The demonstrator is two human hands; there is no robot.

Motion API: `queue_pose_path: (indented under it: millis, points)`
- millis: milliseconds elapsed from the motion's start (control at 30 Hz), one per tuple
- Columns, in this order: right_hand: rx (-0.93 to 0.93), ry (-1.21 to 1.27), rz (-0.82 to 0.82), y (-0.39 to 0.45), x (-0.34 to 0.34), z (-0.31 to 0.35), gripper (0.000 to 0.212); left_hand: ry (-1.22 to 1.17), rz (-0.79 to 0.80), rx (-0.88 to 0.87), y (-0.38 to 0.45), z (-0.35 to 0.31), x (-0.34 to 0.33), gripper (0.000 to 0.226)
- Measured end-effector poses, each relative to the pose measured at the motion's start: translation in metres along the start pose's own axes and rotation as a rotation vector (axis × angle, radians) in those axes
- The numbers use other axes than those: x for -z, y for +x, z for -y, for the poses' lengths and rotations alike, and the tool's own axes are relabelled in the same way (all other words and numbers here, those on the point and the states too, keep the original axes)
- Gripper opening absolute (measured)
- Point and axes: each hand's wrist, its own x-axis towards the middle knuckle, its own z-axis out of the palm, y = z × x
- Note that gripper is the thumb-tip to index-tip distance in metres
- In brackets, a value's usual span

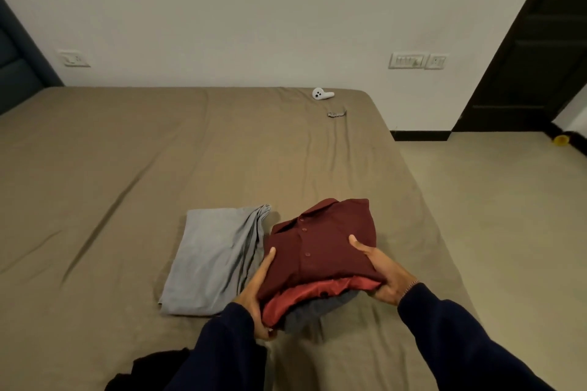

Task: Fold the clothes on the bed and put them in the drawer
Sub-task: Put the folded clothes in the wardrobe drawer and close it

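We see a dim, warm-toned room under soft, even light. Faint shadows sit in the wrinkles of the bed (190, 152). Wide-angle distortion bends the door (524, 57) at the right edge.

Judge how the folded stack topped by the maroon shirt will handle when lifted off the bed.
The stack is soft cloth, so it will probably sag unless supported at both sides, as the left hand and right hand grip it now. The shiny red layer looks slippery and may slide out. It likely weighs little.
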Motion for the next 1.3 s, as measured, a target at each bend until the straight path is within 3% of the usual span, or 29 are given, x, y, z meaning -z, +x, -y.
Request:
queue_pose_path:
  millis: [33, 100, 167, 233, 267, 367, 467, 500, 567, 733, 800, 900, 1000, 1067, 1133, 1300]
  points:
    - [0.009, -0.005, 0.019, -0.017, -0.005, 0.001, 0.048, -0.041, 0.036, -0.057, -0.016, 0.009, -0.001, 0.040]
    - [0.017, -0.008, 0.046, -0.038, -0.013, 0.001, 0.049, -0.126, 0.182, -0.151, -0.020, 0.021, 0.013, 0.075]
    - [0.028, -0.038, 0.078, -0.062, -0.022, 0.006, 0.051, -0.125, 0.191, -0.219, -0.034, 0.032, 0.014, 0.094]
    - [0.033, -0.090, 0.114, -0.092, -0.034, 0.012, 0.051, -0.216, 0.138, -0.274, -0.067, 0.032, 0.010, 0.054]
    - [0.040, -0.115, 0.131, -0.102, -0.039, 0.015, 0.050, -0.259, 0.129, -0.300, -0.079, 0.029, 0.012, 0.046]
    - [0.076, -0.253, 0.175, -0.130, -0.049, 0.021, 0.051, -0.213, 0.147, -0.352, -0.111, 0.020, 0.013, 0.064]
    - [0.102, -0.376, 0.227, -0.158, -0.060, 0.017, 0.086, -0.126, 0.131, -0.484, -0.156, 0.012, 0.035, 0.026]
    - [0.112, -0.397, 0.254, -0.164, -0.064, 0.013, 0.099, -0.091, 0.097, -0.507, -0.171, 0.011, 0.044, 0.025]
    - [0.125, -0.409, 0.327, -0.175, -0.076, 0.001, 0.109, 0.009, 0.036, -0.492, -0.203, 0.013, 0.061, 0.047]
    - [-0.022, -0.320, 0.420, -0.200, -0.135, -0.043, 0.101, 0.113, -0.093, -0.527, -0.276, 0.033, 0.122, 0.089]
    - [-0.104, -0.310, 0.457, -0.213, -0.164, -0.067, 0.081, 0.121, -0.147, -0.543, -0.309, 0.050, 0.152, 0.100]
    - [-0.165, -0.329, 0.510, -0.227, -0.210, -0.107, 0.056, 0.107, -0.253, -0.603, -0.361, 0.079, 0.197, 0.084]
    - [-0.144, -0.486, 0.579, -0.246, -0.254, -0.145, 0.056, 0.094, -0.372, -0.661, -0.414, 0.113, 0.239, 0.069]
    - [-0.129, -0.639, 0.641, -0.268, -0.291, -0.181, 0.066, 0.100, -0.485, -0.701, -0.457, 0.147, 0.279, 0.081]
    - [-0.124, -0.743, 0.714, -0.287, -0.324, -0.219, 0.058, 0.075, -0.595, -0.709, -0.497, 0.186, 0.315, 0.088]
    - [-0.136, -0.993, 0.933, -0.340, -0.393, -0.325, 0.048, -0.048, -0.761, -0.730, -0.590, 0.288, 0.374, 0.069]
